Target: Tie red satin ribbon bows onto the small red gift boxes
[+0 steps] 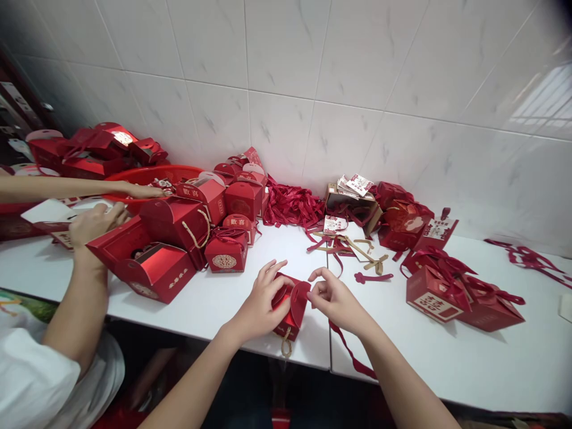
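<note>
A small red gift box [288,317] stands near the table's front edge, its rounded top flaps raised. A loop of gold cord [286,344] hangs from its near side. My left hand [263,301] grips the box from the left, thumb across the front flap and two fingers raised. At the right edge of that flap, my right hand [333,298] has its fingers curled, with thumb and forefinger closed at the flap's rim. Below this hand a dark red ribbon [351,351] trails over the table's front edge; whether it reaches the fingers is hidden.
Red boxes [223,196] crowd the left side, beside a co-worker's hand [96,223] and a red basin [156,174]. Behind lie a ribbon heap [292,204] and a carton with cards [355,193]. Ribbon-tied boxes [460,292] stand right. A tiled wall [286,131] backs the white table [379,328].
</note>
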`<state>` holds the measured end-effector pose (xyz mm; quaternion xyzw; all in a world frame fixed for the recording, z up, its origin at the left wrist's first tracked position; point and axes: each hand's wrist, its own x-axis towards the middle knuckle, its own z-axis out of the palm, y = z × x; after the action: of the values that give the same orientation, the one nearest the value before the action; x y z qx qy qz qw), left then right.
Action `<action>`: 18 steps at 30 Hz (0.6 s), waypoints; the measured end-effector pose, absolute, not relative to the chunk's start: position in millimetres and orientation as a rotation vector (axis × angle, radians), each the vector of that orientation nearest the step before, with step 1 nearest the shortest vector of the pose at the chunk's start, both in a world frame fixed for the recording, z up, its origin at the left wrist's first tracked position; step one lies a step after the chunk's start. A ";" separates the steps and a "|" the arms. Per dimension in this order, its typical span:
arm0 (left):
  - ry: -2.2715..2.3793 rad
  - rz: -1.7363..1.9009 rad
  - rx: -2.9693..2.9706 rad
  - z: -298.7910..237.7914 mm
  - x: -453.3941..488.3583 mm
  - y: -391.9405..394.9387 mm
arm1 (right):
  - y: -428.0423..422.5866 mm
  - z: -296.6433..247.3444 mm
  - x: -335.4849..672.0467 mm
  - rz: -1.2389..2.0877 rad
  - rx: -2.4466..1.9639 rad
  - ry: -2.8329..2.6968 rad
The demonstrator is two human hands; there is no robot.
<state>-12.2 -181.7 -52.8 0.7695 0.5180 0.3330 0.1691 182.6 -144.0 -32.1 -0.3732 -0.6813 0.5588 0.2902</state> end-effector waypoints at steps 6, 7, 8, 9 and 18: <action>1.436 0.973 2.139 -56.6 -13.2 -180.9 | -143.2 -32.3 182.4 1.311 -1.043 -1.945; 1.435 0.971 2.135 -56.9 -13.3 -180.6 | -143.2 -31.9 183.0 1.280 -1.055 -1.965; 1.435 0.967 2.133 -57.0 -13.4 -180.3 | -143.3 -31.3 183.8 1.260 -1.064 -1.980; 1.435 0.964 2.132 -57.1 -13.4 -180.1 | -143.5 -30.6 184.7 1.246 -1.070 -1.993; 1.409 0.966 2.141 -55.9 -14.0 -180.8 | -146.2 -26.7 185.0 1.197 -1.017 -2.058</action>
<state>-14.0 -180.8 -55.9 0.7658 0.5041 0.3454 0.2000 185.0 -146.2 -26.7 -0.3779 -0.7646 0.4450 0.2729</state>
